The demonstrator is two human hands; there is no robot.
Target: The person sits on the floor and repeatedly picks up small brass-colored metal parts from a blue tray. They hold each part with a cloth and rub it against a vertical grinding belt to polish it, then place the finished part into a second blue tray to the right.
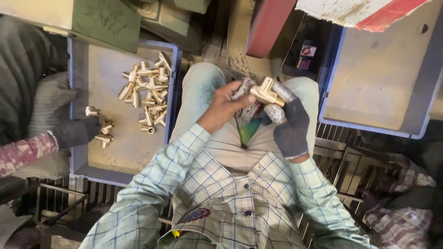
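Over the lap, the bare left hand (pixel 224 107) and gloved right hand (pixel 290 121) are both gripping one brass tee fitting (pixel 266 91), apparently inspecting it; next, setting it aside needs a steady one-handed hold.

Shiny brass fitting (pixel 266 92); knit cloth glove (pixel 291 129); matt plastic tray (pixel 120 152)

One head-worn camera looks steeply down, close over the person's lap, between two blue trays (pixel 173 87).
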